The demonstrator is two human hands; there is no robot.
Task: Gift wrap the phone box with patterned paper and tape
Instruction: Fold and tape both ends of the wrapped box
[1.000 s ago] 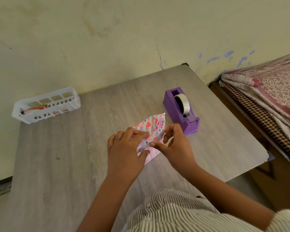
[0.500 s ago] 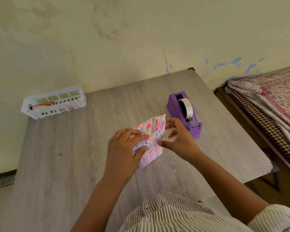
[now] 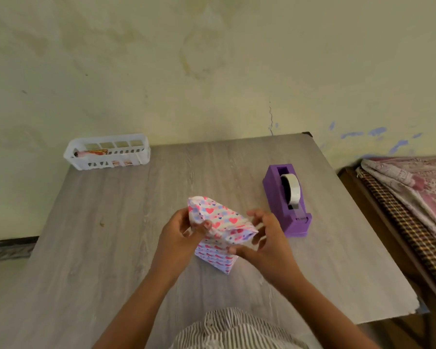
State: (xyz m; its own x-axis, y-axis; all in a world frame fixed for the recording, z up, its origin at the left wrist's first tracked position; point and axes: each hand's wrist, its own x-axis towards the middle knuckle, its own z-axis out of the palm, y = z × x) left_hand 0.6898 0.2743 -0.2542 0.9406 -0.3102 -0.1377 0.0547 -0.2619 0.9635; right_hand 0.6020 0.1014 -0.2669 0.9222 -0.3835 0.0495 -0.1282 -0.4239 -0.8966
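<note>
The phone box (image 3: 218, 258) stands on end on the grey table (image 3: 111, 248), covered in white paper with pink and blue hearts. Its upper paper flap (image 3: 219, 217) is folded over the top end. My left hand (image 3: 180, 238) grips the box's left side, thumb pressing the flap down. My right hand (image 3: 267, 238) holds the right side of the flap, fingers curled round its edge. A purple tape dispenser (image 3: 287, 200) with a white roll sits just right of my right hand.
A white slotted plastic basket (image 3: 107, 151) with a few small items stands at the table's far left, against the wall. A bed with patterned cloths (image 3: 413, 197) lies close beyond the table's right edge.
The box was turned more upright and the top flap folded down over its end. Both hands shifted up to that end; the camera view tilted upward.
</note>
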